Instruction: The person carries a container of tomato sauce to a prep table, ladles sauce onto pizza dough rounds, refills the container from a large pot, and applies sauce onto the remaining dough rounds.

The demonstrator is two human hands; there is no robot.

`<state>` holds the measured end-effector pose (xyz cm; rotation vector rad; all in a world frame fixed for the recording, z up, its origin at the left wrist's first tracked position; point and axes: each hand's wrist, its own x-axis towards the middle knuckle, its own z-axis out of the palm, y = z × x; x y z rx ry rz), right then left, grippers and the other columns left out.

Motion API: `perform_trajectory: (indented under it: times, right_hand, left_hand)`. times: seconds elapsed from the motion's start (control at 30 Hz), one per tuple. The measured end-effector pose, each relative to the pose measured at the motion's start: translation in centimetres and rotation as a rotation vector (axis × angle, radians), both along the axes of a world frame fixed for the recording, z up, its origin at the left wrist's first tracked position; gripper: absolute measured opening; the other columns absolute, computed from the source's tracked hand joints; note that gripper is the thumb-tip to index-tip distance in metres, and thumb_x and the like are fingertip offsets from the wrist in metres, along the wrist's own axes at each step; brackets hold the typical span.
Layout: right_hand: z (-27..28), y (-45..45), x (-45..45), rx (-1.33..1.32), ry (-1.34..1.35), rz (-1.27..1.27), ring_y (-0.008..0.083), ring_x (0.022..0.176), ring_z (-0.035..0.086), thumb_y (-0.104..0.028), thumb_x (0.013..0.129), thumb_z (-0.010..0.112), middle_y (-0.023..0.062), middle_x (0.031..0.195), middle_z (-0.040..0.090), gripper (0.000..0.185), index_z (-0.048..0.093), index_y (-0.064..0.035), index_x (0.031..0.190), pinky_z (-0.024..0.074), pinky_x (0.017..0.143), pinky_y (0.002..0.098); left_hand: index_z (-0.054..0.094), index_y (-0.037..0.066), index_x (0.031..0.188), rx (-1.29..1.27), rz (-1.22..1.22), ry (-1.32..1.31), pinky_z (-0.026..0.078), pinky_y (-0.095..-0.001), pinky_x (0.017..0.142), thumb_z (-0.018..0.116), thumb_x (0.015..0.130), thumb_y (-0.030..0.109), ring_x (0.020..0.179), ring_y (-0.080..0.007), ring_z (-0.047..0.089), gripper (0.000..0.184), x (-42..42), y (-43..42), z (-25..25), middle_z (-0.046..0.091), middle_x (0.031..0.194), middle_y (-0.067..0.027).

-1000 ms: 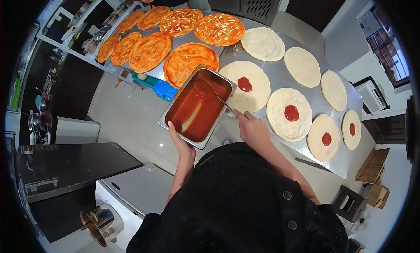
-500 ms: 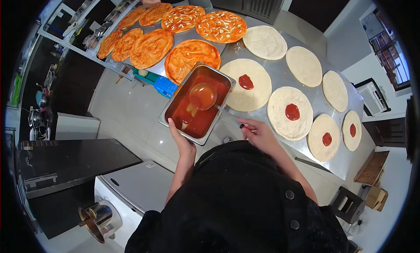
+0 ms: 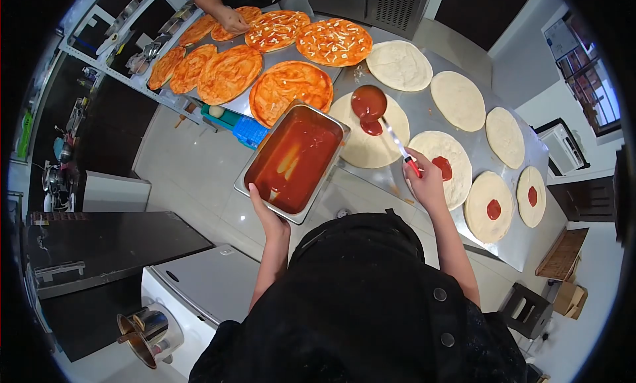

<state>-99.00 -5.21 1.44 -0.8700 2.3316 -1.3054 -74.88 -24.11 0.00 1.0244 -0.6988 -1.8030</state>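
Observation:
My left hand [image 3: 268, 217] grips the near left rim of a deep steel pan [image 3: 322, 191], which holds a layer of red sauce [image 3: 299, 151]. In my right hand [image 3: 426, 179] is the red and black handle of a ladle [image 3: 369, 103]. The ladle's bowl, full of red sauce, hangs over a round of pizza dough [image 3: 360, 152] beside the pan. A small patch of sauce [image 3: 371, 128] shows on that dough just below the bowl. Under and beside my right hand lies another dough round [image 3: 424, 143] with a sauce spot, partly hidden by the hand.
Dough rounds with sauce spots [image 3: 489, 227] lie at the right; plain rounds [image 3: 457, 101] lie behind. Sauced pizzas [image 3: 291, 88], two with white shreds, cover the left of the steel table [image 3: 397, 179]. Another person's hand [image 3: 232, 20] reaches over the far pizzas. A blue basket [image 3: 250, 131] sits below the edge.
My right hand has lifted the ladle out of the pan and carried it right, over the nearest dough. The pan has shifted slightly left. The other person's hand has moved lower over the pizzas.

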Motion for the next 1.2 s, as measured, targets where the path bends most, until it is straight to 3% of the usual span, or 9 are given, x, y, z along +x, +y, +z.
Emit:
perform_trajectory:
  times: [0.2, 0.53, 0.73, 0.83, 0.9, 0.93, 1.07, 1.17, 1.2]
  right_hand:
    - [-3.0, 0.1, 0.5, 0.0, 0.461, -0.072, 0.0314, 0.064, 0.059, -0.007, 0.082, 0.057, 0.0128, 0.081, 0.06, 0.037, 0.057, -0.0114, 0.119, 0.0479, 0.058, 0.0384]
    - [-5.3, 1.2, 1.2, 0.254, 0.569, -0.016, 0.0313, 0.065, 0.059, -0.008, 0.081, 0.056, 0.0122, 0.08, 0.057, 0.034, 0.057, -0.0137, 0.115, 0.049, 0.056, 0.0403]
    - [-6.3, 1.0, 0.3, 0.015, 0.566, -0.07, 0.0276, 0.063, 0.06, -0.005, 0.082, 0.054, 0.0121, 0.076, 0.058, 0.035, 0.057, -0.0123, 0.116, 0.0482, 0.054, 0.0372]
    - [-6.2, 1.2, -0.3, -0.098, 0.099, -0.191, 0.0157, 0.051, 0.054, -0.006, 0.086, 0.053, 0.0084, 0.066, 0.056, 0.032, 0.054, -0.0085, 0.118, 0.0416, 0.044, 0.0284]
    - [-1.6, 1.6, 0.2, -0.338, -0.656, -0.236, 0.0053, 0.045, 0.042, -0.01, 0.09, 0.053, 0.0029, 0.06, 0.051, 0.03, 0.052, -0.0045, 0.119, 0.0316, 0.04, 0.0204]
    - [-0.2, 1.8, 0.5, -0.339, -0.656, -0.237, 0.0053, 0.045, 0.042, -0.01, 0.09, 0.053, 0.0029, 0.06, 0.051, 0.03, 0.052, -0.0045, 0.119, 0.0316, 0.04, 0.0204]
    - [3.1, 2.3, 1.1, -0.315, -0.584, -0.158, 0.0047, 0.044, 0.04, -0.01, 0.089, 0.054, 0.0023, 0.061, 0.05, 0.03, 0.052, -0.0036, 0.118, 0.0303, 0.04, 0.0201]
    - [4.6, 2.1, 1.3, -0.104, 0.255, 0.135, 0.0213, 0.055, 0.058, -0.006, 0.083, 0.054, 0.0099, 0.066, 0.054, 0.032, 0.056, -0.0089, 0.115, 0.045, 0.05, 0.0317]
    - [5.3, 1.9, 1.4, -0.103, 0.256, 0.122, 0.0213, 0.055, 0.058, -0.006, 0.083, 0.054, 0.0099, 0.066, 0.054, 0.032, 0.056, -0.0089, 0.115, 0.045, 0.05, 0.0317]
  left_hand:
    - [0.041, 0.006, 0.128, -0.022, 0.022, 0.006, 0.037, -0.0365, 0.099, 0.044, 0.09, 0.051, 0.116, -0.023, 0.047, 0.059, 1.4, 0.1, 0.0, 0.048, 0.127, -0.0098]
    - [0.04, 0.006, 0.129, -0.004, 0.079, 0.007, 0.038, -0.037, 0.098, 0.045, 0.089, 0.052, 0.116, -0.0236, 0.047, 0.061, 2.3, -0.1, 0.4, 0.047, 0.128, -0.0098]
    - [0.039, 0.009, 0.131, 0.016, 0.051, 0.003, 0.038, -0.0397, 0.098, 0.046, 0.087, 0.054, 0.118, -0.0253, 0.045, 0.064, 2.0, -0.3, 0.0, 0.045, 0.13, -0.0091]
    - [0.039, 0.008, 0.13, 0.014, 0.041, 0.018, 0.039, -0.0386, 0.098, 0.046, 0.088, 0.053, 0.117, -0.0248, 0.046, 0.062, 1.6, -0.3, 0.4, 0.046, 0.129, -0.0096]
    - [0.039, 0.006, 0.13, 0.0, 0.038, 0.031, 0.039, -0.0374, 0.098, 0.045, 0.089, 0.051, 0.117, -0.0243, 0.047, 0.061, 1.0, -0.3, 0.7, 0.047, 0.128, -0.0101]
    - [0.039, 0.006, 0.13, 0.01, 0.015, 0.049, 0.039, -0.0376, 0.097, 0.045, 0.089, 0.051, 0.117, -0.0245, 0.047, 0.061, 0.6, -0.4, 0.8, 0.047, 0.128, -0.0103]
    - [0.039, 0.005, 0.13, 0.009, -0.068, 0.066, 0.04, -0.038, 0.097, 0.044, 0.09, 0.051, 0.116, -0.025, 0.048, 0.061, -1.8, 0.1, 1.8, 0.047, 0.127, -0.0116]
    - [0.039, 0.005, 0.129, -0.017, -0.165, 0.087, 0.041, -0.0393, 0.096, 0.044, 0.09, 0.051, 0.116, -0.0258, 0.048, 0.061, -4.5, 0.7, 2.7, 0.047, 0.128, -0.012]
    - [0.039, 0.006, 0.13, -0.027, -0.214, 0.09, 0.041, -0.0405, 0.097, 0.045, 0.089, 0.052, 0.117, -0.0266, 0.048, 0.062, -5.4, 1.0, 2.9, 0.047, 0.128, -0.0116]
